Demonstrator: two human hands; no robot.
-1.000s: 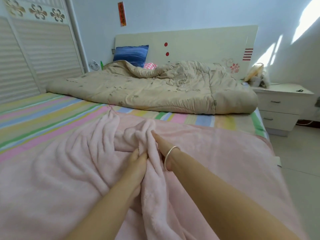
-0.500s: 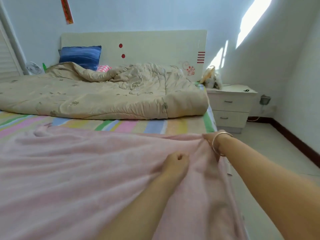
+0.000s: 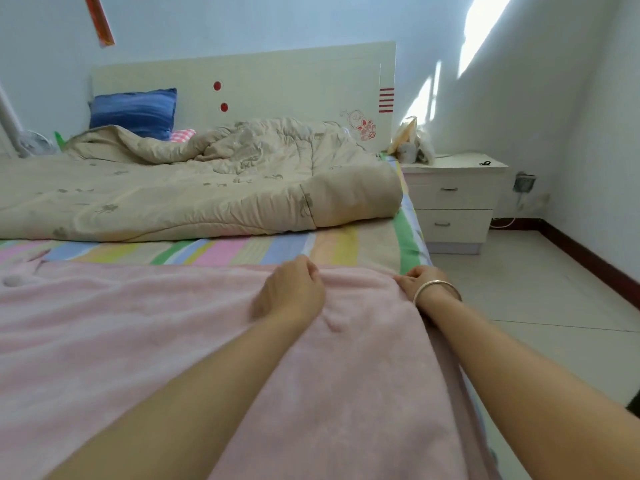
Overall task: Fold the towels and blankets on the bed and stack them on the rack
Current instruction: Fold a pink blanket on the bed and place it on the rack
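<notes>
A bed in a pale-walled bedroom fills our view, and nearest to us the pink blanket [image 3: 138,341] lies spread flat across its foot, reaching right up to the bed's right edge. Our two forearms stretch out over it. The left hand [image 3: 294,289] sits at the blanket's far hem, fingers curled under and pinching the plush there. The right hand [image 3: 420,277], with a silver bangle [image 3: 437,287] on its wrist, is at the far right corner with fingers curled round it, though the wrist hides most of them. We judge this to be the grip for a first fold: holding hem and corner together lets us draw the far edge back evenly. Beyond the hands runs a strip of striped sheet [image 3: 242,251], then a rumpled beige quilt [image 3: 207,195] not yet folded, a blue pillow [image 3: 135,110] against the headboard [image 3: 277,71], and a nightstand [image 3: 453,199] to the right. We see no rack from here.
</notes>
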